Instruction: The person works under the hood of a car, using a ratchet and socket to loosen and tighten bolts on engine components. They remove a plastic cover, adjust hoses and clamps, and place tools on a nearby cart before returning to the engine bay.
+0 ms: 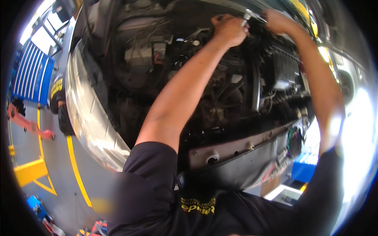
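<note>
Both my arms reach over an open engine bay [224,92]. At its far side, my right hand [277,21] is closed round the handle of a silver ratchet wrench [252,16]. The wrench's head points left, and its short socket end runs down against my left hand [230,30]. The left fingers are curled at that socket end; the grip itself is partly hidden by the back of the hand. What lies beneath the tool is dark and cannot be made out.
A headlight [92,118] edges the bay on the left, and a bumper panel [232,151] is in front of me. Beyond the headlight, a person [61,100] is low near the floor. A blue tool cabinet [33,72], red jack [29,122] and yellow lift arm [31,173] stand left.
</note>
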The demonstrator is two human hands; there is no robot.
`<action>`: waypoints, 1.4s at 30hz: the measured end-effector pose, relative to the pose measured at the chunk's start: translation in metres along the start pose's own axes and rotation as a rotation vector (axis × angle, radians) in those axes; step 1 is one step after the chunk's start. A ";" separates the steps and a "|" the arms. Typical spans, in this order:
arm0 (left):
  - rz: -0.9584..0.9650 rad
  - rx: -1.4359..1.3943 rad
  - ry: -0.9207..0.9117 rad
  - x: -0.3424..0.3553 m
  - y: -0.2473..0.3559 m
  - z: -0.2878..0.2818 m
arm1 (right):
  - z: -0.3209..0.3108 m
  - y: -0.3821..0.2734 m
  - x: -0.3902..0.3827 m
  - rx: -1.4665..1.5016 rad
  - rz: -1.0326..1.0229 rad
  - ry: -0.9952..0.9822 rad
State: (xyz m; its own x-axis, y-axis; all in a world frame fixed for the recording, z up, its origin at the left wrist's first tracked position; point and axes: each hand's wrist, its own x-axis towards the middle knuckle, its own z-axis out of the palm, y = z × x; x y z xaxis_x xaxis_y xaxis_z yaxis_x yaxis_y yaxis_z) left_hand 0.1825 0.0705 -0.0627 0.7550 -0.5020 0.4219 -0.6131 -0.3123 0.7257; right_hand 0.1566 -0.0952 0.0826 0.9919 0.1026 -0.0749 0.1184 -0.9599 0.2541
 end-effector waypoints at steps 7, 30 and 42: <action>0.028 0.003 0.078 -0.003 -0.025 -0.003 | -0.064 -0.112 -0.015 0.700 0.041 -0.345; 0.028 -0.073 -0.109 -0.003 -0.023 -0.010 | -0.061 -0.073 -0.010 0.428 -0.014 -0.269; -0.036 -0.653 -0.172 0.013 -0.037 0.005 | -0.065 -0.112 -0.051 0.367 0.052 -0.097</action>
State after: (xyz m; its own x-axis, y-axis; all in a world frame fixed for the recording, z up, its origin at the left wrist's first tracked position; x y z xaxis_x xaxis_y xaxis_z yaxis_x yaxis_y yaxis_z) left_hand 0.2143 0.0718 -0.0868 0.6917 -0.6383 0.3379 -0.2813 0.1928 0.9401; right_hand 0.0957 0.0242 0.1207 0.9851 0.0433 -0.1663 0.0267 -0.9945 -0.1008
